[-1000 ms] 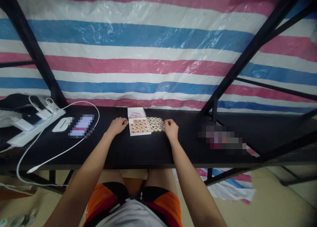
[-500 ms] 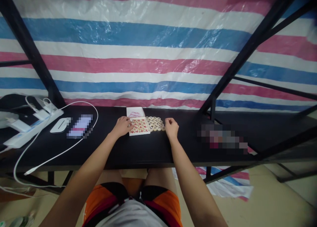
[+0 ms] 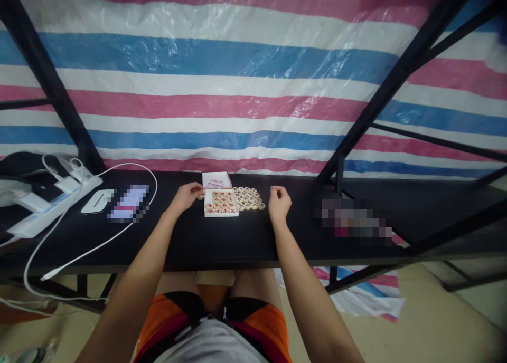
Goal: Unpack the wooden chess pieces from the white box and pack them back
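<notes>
A small white box [image 3: 206, 211] on the black table [image 3: 222, 236] holds round wooden pieces with red characters. Beside it on the right lies a cluster of loose wooden pieces [image 3: 249, 198] with dark characters. A white lid or leaflet [image 3: 216, 180] lies just behind the box. My left hand [image 3: 186, 196] rests at the box's left edge, fingers curled, with a small pale piece at its fingertips. My right hand [image 3: 279, 203] hovers to the right of the loose pieces, fingers curled in; I cannot make out what it holds.
At the left stand a white power strip [image 3: 51, 204] with chargers, a white mouse [image 3: 95, 200], a blurred phone [image 3: 129, 202] and a white cable [image 3: 91, 247] trailing off the front edge. A blurred object [image 3: 356, 220] lies at the right. Black frame bars [image 3: 380, 99] slant overhead.
My left hand went over the box and has drawn back to its left edge. My right hand has shifted right, away from the loose pieces, and lifted slightly.
</notes>
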A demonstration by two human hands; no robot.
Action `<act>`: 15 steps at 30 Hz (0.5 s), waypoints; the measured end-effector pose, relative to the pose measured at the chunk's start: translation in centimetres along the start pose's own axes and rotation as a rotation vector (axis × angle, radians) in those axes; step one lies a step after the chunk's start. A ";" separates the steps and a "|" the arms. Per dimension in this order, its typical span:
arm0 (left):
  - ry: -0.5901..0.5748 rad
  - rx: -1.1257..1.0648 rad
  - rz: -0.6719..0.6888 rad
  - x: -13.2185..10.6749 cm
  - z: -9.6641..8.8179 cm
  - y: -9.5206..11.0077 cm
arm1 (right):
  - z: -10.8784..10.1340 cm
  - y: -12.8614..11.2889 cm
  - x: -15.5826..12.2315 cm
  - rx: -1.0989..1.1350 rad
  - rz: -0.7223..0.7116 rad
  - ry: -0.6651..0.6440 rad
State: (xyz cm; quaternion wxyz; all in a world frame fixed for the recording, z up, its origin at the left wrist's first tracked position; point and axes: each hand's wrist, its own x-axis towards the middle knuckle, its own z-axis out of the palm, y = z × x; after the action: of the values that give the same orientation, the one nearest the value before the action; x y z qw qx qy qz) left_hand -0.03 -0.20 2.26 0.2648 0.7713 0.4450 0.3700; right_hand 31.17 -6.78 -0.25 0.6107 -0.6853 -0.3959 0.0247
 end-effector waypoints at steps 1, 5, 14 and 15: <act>-0.001 -0.027 -0.036 0.0 -0.6 -0.5 | 0.0 0.1 0.3 -0.009 -0.003 0.000; -0.127 -0.012 -0.173 -0.3 -2.5 -2.1 | 0.1 1.7 2.6 -0.128 0.049 -0.136; -0.193 0.183 -0.129 -0.5 -1.9 -1.6 | 0.2 4.8 3.9 -0.250 0.032 -0.278; -0.191 0.198 -0.120 -0.5 -1.6 -1.5 | 0.2 4.7 3.8 -0.231 0.025 -0.287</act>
State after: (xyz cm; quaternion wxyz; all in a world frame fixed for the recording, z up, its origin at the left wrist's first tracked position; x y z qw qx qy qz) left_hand -2.28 0.17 1.93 0.2503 0.7975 0.4972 0.2327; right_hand 36.10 -4.20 -2.67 0.4648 -0.7453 -0.4705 0.0844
